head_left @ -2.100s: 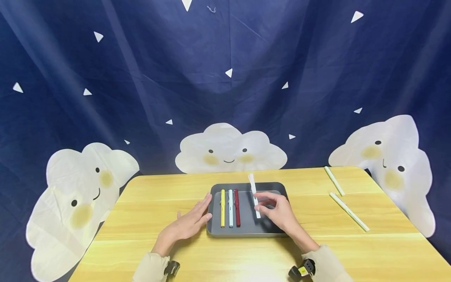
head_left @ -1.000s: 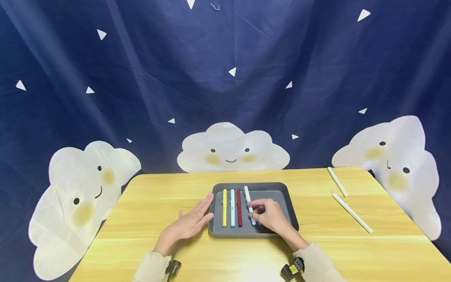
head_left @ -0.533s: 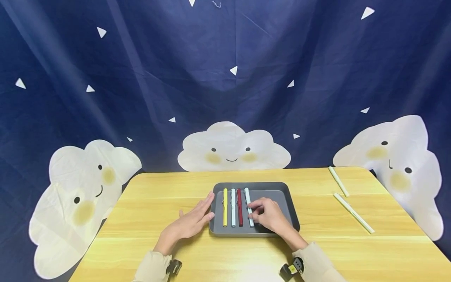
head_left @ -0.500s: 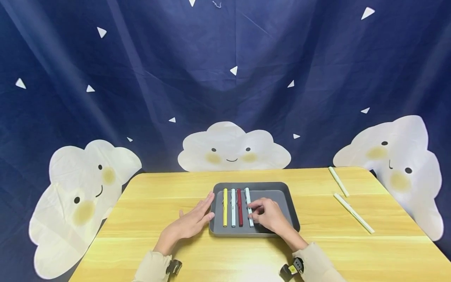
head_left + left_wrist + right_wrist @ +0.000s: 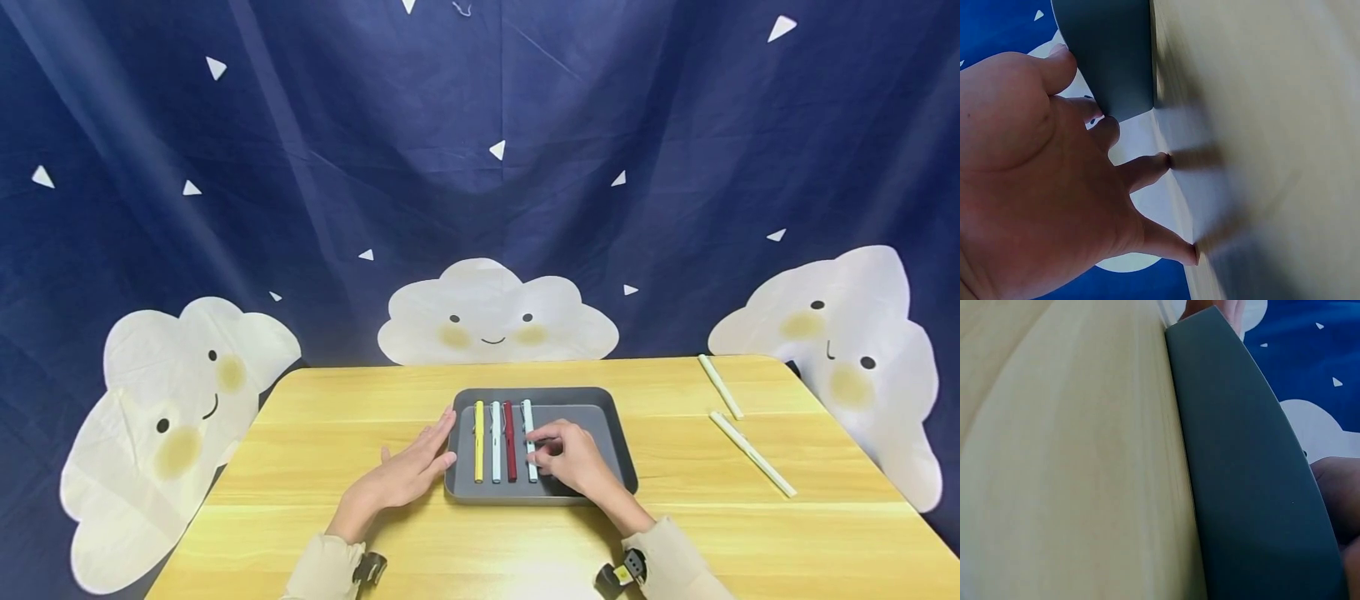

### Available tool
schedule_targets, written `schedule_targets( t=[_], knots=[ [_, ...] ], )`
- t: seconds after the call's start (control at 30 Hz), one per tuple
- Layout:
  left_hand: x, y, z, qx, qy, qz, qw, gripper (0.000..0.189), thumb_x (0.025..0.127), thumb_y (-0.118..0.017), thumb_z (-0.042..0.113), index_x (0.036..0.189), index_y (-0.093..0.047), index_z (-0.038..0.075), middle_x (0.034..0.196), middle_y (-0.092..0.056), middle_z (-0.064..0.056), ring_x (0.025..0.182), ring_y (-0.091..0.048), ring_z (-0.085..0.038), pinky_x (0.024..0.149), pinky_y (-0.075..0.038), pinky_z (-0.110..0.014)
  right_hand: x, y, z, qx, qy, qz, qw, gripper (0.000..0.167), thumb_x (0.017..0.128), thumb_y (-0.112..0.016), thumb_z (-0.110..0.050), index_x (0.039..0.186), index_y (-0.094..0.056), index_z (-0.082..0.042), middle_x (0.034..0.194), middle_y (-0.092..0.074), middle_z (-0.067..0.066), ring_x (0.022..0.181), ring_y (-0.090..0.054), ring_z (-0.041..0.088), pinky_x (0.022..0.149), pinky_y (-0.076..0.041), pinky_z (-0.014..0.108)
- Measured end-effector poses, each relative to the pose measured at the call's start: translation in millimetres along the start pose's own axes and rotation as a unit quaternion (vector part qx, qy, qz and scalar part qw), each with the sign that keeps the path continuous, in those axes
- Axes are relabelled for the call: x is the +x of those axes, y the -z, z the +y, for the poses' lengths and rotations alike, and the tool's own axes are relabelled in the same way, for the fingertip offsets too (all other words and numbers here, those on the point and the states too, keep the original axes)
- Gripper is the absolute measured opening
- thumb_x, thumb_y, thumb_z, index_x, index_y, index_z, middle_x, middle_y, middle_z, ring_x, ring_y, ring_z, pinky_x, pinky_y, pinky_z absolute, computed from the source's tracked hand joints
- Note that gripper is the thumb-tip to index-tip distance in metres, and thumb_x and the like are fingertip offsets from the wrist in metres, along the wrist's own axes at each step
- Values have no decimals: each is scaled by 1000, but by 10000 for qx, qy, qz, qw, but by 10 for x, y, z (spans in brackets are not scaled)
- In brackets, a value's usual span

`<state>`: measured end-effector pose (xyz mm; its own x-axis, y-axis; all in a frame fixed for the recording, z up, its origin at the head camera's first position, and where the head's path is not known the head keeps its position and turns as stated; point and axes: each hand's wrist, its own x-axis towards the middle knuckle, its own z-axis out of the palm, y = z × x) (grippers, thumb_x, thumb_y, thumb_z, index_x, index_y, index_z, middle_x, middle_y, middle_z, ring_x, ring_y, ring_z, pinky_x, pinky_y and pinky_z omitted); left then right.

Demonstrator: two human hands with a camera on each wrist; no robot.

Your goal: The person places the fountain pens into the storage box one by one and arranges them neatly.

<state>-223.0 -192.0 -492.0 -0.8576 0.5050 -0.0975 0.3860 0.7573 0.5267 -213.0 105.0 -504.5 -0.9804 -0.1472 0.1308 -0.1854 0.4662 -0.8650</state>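
A dark grey tray lies on the table with a yellow pen, a pale bluish-white pen and a dark red pen side by side in its left half. To the right of the red pen, my right hand pinches a white pen between thumb and fingers, the pen lying roughly parallel to the others. My left hand, fingers extended, touches the tray's left edge; the left wrist view has this hand at the tray's corner. In the right wrist view the tray wall hides the pens.
Two pale green pens, one farther back and one nearer, lie slanted on the wooden table right of the tray. Behind the table hangs a dark blue curtain with cloud shapes.
The right hand has carried the white pen leftward and lowered it into the tray next to the red pen, then straightened it slightly. The left hand stays at the tray's edge.
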Motion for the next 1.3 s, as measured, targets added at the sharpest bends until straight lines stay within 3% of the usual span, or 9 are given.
schedule_targets(
  t=[0.47, 0.67, 0.83, 1.0, 1.3],
  knots=[
    [-2, 0, 10, 22, 23, -28, 10000, 66, 112, -37, 41, 167, -8, 20, 172, -4, 1, 155, -14, -38, 99, 1, -89, -14, 10, 11, 324, -117, 105, 9993, 17, 85, -78, 7, 101, -77, 2, 106, -65, 13, 70, -72, 18, 59, -59, 24],
    [6, -22, -12, -7, -18, 27, 10000, 66, 112, -37, 41, 167, -9, 18, 172, -5, -1, 155, -15, -38, 98, 3, -90, -56, 92, 17, 163, 156, 139, 9996, 16, 86, -79, 2, 101, -78, -2, 107, -69, 11, 74, -73, 18, 58, -59, 25],
    [-4, -17, -6, -46, -77, 98, 9999, 66, 112, -38, 40, 167, -11, 16, 172, -8, -4, 154, -16, -41, 96, 3, -91, -95, 165, 3, 78, 437, 85, 9990, 16, 86, -80, -1, 102, -79, -3, 107, -71, 10, 84, -73, 18, 66, -59, 24],
    [-23, -3, 1, -59, -12, 66, 10000, 66, 112, -37, 40, 167, -8, 19, 172, -6, -2, 154, -15, -40, 98, 3, -90, -158, 244, -6, 329, 685, -125, 9970, 17, 90, -80, -7, 106, -77, -1, 111, -70, 14, 80, -75, 24, 71, -60, 26],
    [-26, 6, 25, -15, -29, 35, 10000, 66, 112, -38, 40, 167, -9, 18, 172, -6, -2, 155, -15, -39, 98, 2, -90, -308, 399, -1, 298, 1161, 144, 9927, 20, 90, -81, -14, 107, -78, -4, 110, -74, 4, 104, -70, 23, 94, -56, 41]
  ],
)
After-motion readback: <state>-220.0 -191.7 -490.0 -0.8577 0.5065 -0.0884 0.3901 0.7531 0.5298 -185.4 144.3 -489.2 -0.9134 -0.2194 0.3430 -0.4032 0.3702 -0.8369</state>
